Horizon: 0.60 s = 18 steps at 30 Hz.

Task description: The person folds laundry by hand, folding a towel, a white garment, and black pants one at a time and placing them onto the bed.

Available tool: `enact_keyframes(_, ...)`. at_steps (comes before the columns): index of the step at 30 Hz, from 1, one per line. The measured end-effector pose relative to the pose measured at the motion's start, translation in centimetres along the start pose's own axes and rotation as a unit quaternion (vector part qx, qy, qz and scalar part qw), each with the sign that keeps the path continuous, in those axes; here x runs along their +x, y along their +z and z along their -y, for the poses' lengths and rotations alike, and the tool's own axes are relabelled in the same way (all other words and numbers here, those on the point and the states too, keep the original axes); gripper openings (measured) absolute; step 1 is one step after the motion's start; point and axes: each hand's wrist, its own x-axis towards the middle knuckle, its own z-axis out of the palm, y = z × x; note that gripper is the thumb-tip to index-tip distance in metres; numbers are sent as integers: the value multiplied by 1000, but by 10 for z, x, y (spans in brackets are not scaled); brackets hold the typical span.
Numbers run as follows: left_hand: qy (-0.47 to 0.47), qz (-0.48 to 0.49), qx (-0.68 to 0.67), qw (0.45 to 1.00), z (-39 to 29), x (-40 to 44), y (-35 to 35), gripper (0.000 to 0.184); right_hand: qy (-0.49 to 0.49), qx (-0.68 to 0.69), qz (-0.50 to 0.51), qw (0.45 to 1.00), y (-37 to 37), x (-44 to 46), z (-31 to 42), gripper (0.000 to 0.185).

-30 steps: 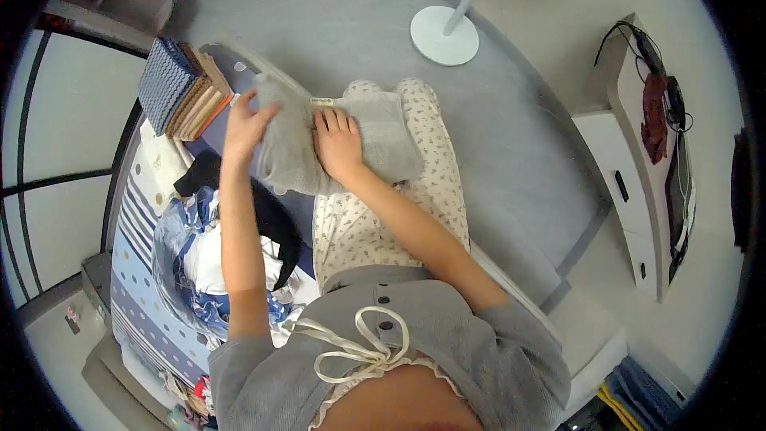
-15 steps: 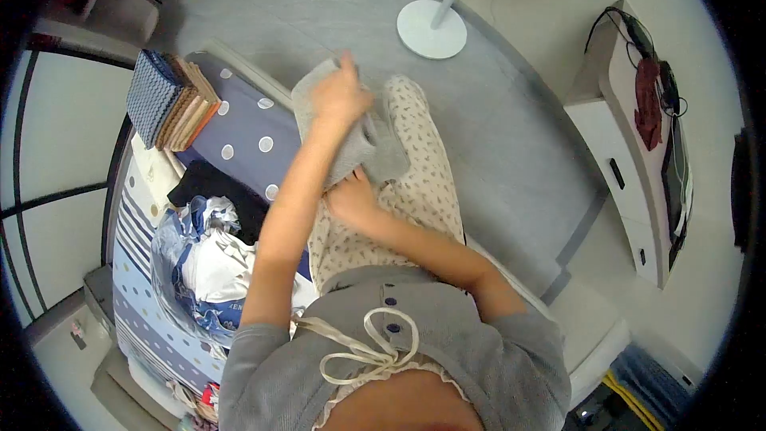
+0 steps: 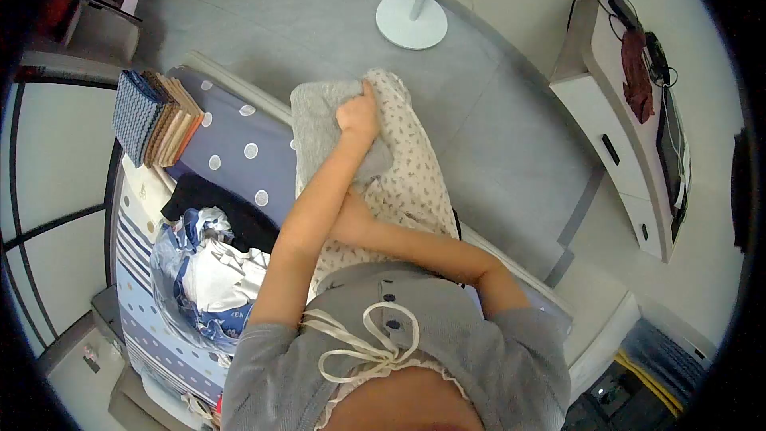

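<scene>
A folded grey towel [image 3: 319, 112] lies across my lap, over the patterned trousers [image 3: 407, 144]. My left hand [image 3: 358, 116] is at the towel's right edge; one finger points away from me and the others are curled against the cloth. Lower down, near the towel's bottom edge, is my right hand [image 3: 351, 219], whose fingers are mostly hidden behind my left forearm. The forearms cross.
Beside my lap is the bed [image 3: 231, 140]. On it are a stack of folded cloths [image 3: 159, 120], a black garment [image 3: 219, 203] and a clear bag [image 3: 167, 271] of white and blue clothes. A fan base [image 3: 411, 20] and a white cabinet [image 3: 590, 120] stand beyond.
My left hand has gone from the towel's left side to its right edge, folding the cloth over. My right hand has come off the towel's middle toward me. The view has shifted.
</scene>
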Motion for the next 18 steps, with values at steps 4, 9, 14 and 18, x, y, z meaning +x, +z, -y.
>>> enact_keyframes(4, -6, -4, -22, 1000, -2, 2, -2, 71, 3, -6, 64, 998, -20, -3, -4, 30)
enact_keyframes(9, -11, -13, -88, 996, 1, 3, -4, 70, 253, 89, 41, 962, -100, -11, -21, 25)
enact_keyframes(14, -2, -20, -192, 981, 17, 2, 5, 63, 167, 148, -190, 956, -70, 31, -104, 34)
enact_keyframes(18, 50, -89, -548, 830, 45, -8, -4, 55, 267, 45, -73, 960, -63, 74, -103, 44)
